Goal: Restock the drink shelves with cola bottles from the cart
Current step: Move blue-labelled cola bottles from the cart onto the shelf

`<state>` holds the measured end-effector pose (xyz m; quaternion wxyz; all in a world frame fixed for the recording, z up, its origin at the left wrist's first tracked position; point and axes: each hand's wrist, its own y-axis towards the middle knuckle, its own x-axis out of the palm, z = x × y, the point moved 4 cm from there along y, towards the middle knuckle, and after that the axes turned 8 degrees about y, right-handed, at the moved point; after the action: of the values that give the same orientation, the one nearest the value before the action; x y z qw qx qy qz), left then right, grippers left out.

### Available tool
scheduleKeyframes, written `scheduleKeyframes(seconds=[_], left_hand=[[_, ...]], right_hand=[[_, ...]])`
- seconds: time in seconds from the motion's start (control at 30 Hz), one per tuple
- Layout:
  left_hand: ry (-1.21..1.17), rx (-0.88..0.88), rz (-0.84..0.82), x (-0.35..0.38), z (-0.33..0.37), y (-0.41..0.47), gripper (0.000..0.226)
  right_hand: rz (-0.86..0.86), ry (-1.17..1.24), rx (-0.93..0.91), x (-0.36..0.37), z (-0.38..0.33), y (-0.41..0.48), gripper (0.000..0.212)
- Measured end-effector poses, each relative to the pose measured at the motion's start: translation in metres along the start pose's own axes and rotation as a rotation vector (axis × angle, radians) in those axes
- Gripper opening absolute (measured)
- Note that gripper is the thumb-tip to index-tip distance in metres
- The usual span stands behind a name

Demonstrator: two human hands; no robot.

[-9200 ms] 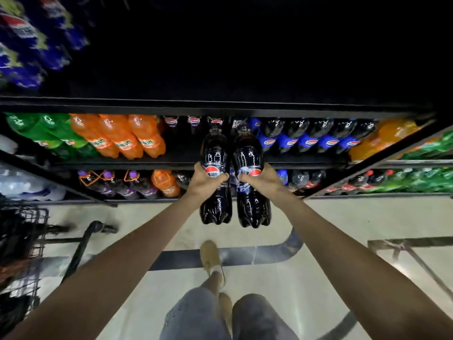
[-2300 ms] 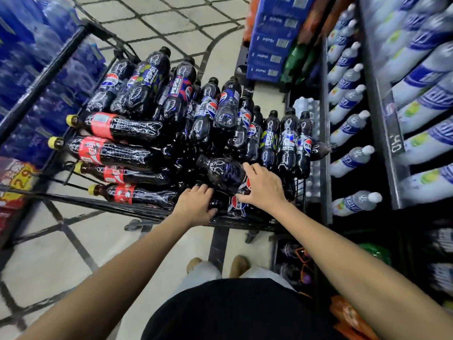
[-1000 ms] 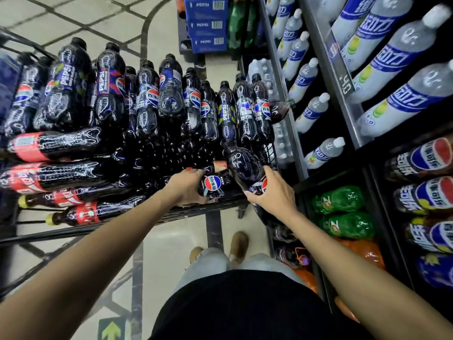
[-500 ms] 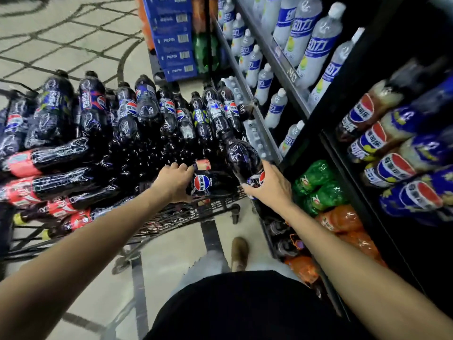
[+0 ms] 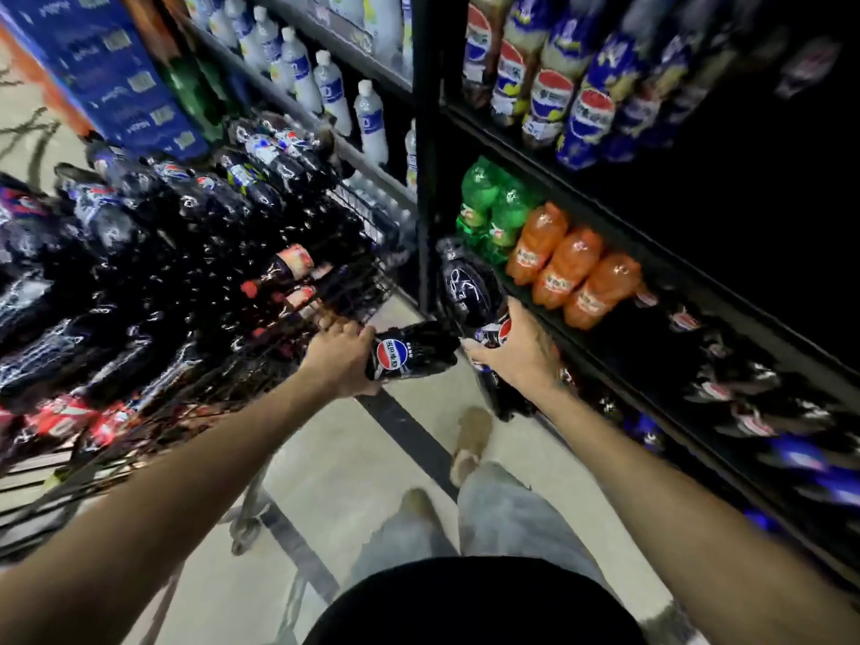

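Note:
My left hand grips a dark cola bottle lying sideways, just off the cart's near right corner. My right hand grips a second cola bottle round its label, cap end pointing up and away. Both bottles hang in the air between the wire cart on the left and the drink shelves on the right. The cart is piled with several more cola bottles, blurred by motion.
Green bottles and orange bottles stand on the middle shelf, cola bottles on the shelf below. White bottles fill the far shelf section. Blue cartons are stacked beyond the cart. My feet stand on the tiled floor.
Both hands have lifted their bottles out of the cart and swung right toward the shelves. The view has turned right and is blurred.

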<state>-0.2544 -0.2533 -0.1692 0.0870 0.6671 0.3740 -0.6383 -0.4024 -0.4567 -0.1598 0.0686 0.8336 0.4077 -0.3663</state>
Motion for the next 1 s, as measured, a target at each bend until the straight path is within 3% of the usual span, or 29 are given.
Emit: scheduleKeyframes(seconds=[0.2,0.33,0.53,0.8,0.9,1.0], left_hand=[[0.140,0.196,-0.075,0.018,0.097,-0.005,0.083],[0.148,0.273,-0.112,0.021,0.156,-0.012,0.078],[-0.273,0.183,-0.201,0.047,0.227,-0.005,0.062],[-0.892,0.151,-0.293,0.079,0.305,0.075,0.016],[-1.041,0.128,-0.295,0.093,0.326,0.118,0.016],[-1.091,0.135,-0.268,0.102,0.343,0.162,0.035]], right_hand=[[0.128,-0.012,0.250,-0.052,0.088,-0.078,0.093],[0.235,0.016,0.352,-0.086,0.134,-0.118,0.076],[0.346,0.108,0.443,-0.112,0.203,-0.133,0.060],[0.489,0.208,0.410,-0.105,0.283,-0.088,0.056],[0.540,0.247,0.349,-0.095,0.311,-0.058,0.056],[0.628,0.282,0.280,-0.087,0.333,-0.025,0.067]])
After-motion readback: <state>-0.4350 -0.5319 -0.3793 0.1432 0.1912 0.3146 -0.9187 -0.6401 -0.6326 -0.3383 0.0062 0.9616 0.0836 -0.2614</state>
